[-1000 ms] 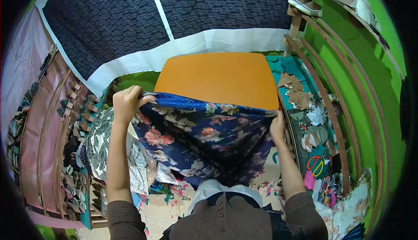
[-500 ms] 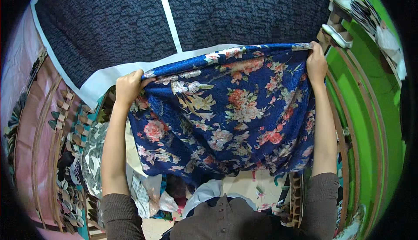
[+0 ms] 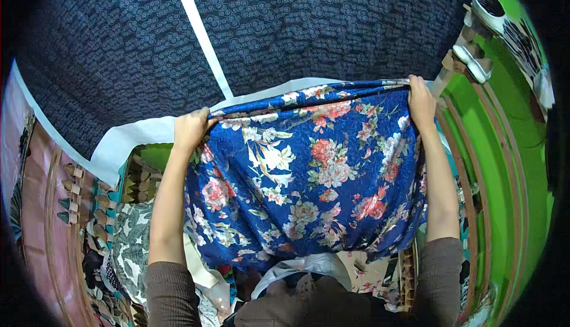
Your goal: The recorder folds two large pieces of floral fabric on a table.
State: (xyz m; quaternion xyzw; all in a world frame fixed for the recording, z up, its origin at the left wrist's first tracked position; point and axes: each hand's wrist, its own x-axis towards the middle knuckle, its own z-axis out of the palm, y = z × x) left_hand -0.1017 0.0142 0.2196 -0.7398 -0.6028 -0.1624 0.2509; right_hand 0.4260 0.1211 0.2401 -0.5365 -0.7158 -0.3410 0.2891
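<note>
A blue cloth with pink and white flowers [image 3: 323, 190] hangs stretched between my two hands, its upper edge folded over in a loose roll. My left hand [image 3: 191, 130] is closed round the left end of that edge. At the right end, my right hand [image 3: 421, 104] grips the same edge, a little higher. Below, the cloth sags in soft folds toward my body. Just beyond it lies a dark patterned fabric [image 3: 332, 24] with a white border and a white strip [image 3: 202, 33] across it.
Shelves of shoes line both sides, with white shoes [image 3: 472, 64] at the upper right. A green wall [image 3: 534, 149] rises on the right, a pink one [image 3: 41, 190] on the left. Leaf-print cloth [image 3: 132, 244] hangs at lower left.
Both hands have come lower and slightly closer together, still holding the floral cloth. The view has tipped so that more of the dark patterned fabric shows.
</note>
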